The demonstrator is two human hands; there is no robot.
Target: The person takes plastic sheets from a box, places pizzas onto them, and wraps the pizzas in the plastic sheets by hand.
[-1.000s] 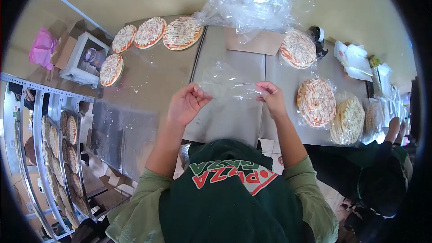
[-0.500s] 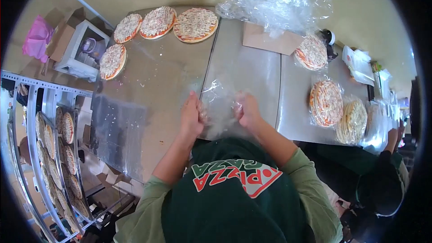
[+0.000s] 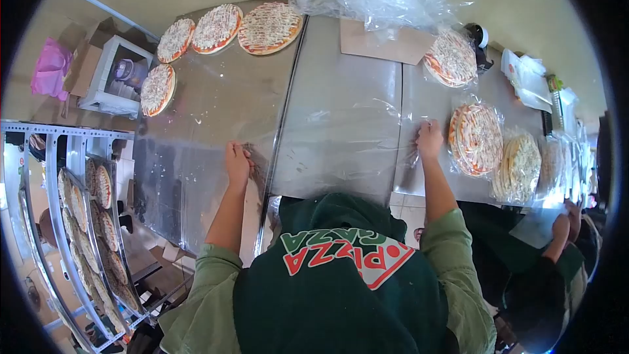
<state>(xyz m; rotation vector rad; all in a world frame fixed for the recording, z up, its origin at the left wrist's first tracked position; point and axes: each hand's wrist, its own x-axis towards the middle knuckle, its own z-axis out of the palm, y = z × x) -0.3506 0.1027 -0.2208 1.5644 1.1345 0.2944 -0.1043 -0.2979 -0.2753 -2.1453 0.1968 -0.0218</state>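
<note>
The left hand (image 3: pixel 238 162) and right hand (image 3: pixel 430 139) pinch opposite sides of a clear plastic sheet (image 3: pixel 341 121), held wide between them above the desk (image 3: pixel 223 101) (barely visible there), probably to smooth it. Uncovered pizzas (image 3: pixel 270 28) lie unstacked, presumably sparing their toppings.

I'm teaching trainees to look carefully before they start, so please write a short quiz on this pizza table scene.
1. Multiple choice: From above, how many pizza tops show on the left section of the metal table?
a) two
b) four
c) seven

2. True or false: The cardboard panel lies farther from the person than the left hand and the right hand.

3. Short answer: What thin, see-through material spans the gap between those hands?

Key: 1. b; 2. true; 3. clear plastic
</note>
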